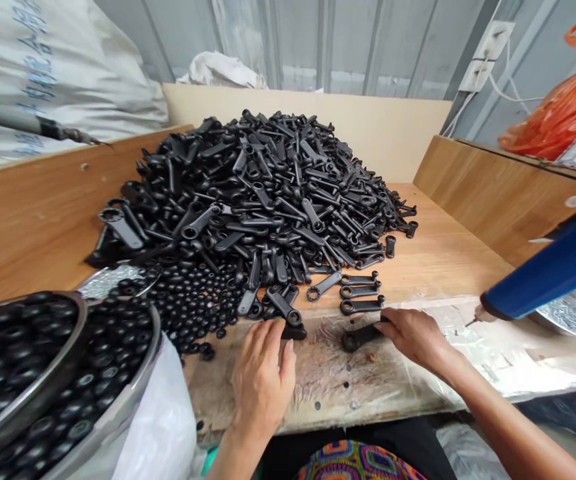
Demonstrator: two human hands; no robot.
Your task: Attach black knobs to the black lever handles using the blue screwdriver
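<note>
My right hand (413,337) pinches the narrow end of a black crank handle (361,337), whose ring end points left, low over the worktop. Just behind it, several similar crank handles (361,291) lie side by side in a neat row. My left hand (264,373) has its fingertips around the near end of another black crank handle (294,332), partly hidden by the index finger. More loose handles (283,305) lie right above those fingers. Beyond both hands rises a large heap of black crank handles (268,193).
Black round knobs (195,297) spread left of the heap, and two metal bowls (154,327) of knobs stand front left. A blue power screwdriver (548,267) hangs at right by a dish of screws (575,313). Wooden boards (508,193) edge the worktop. Another driver (23,120) juts in from the left.
</note>
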